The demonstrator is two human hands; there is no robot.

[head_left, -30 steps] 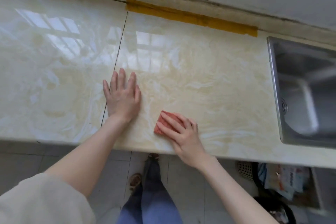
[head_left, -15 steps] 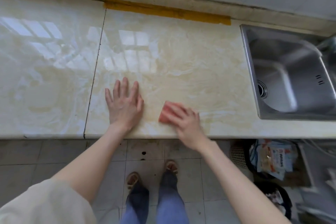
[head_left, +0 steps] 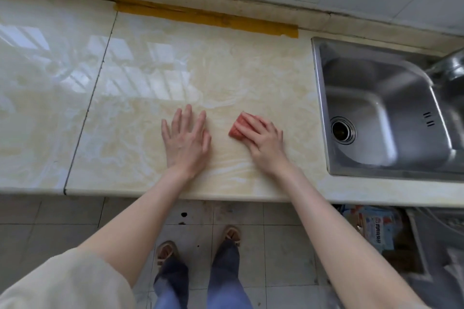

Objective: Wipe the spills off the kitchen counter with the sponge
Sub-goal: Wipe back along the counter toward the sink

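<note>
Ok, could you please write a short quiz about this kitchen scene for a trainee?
1. True or false: the left hand lies flat on the counter.
2. Which hand presses the sponge? A) left hand B) right hand
3. Fill in: the sink is to the person's ___ of the sponge.
Key: 1 true; 2 B; 3 right.

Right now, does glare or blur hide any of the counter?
Head view: window glare whitens the counter beyond the left hand; the faucet at the right edge is smeared; the sponge and right hand are sharp.
</note>
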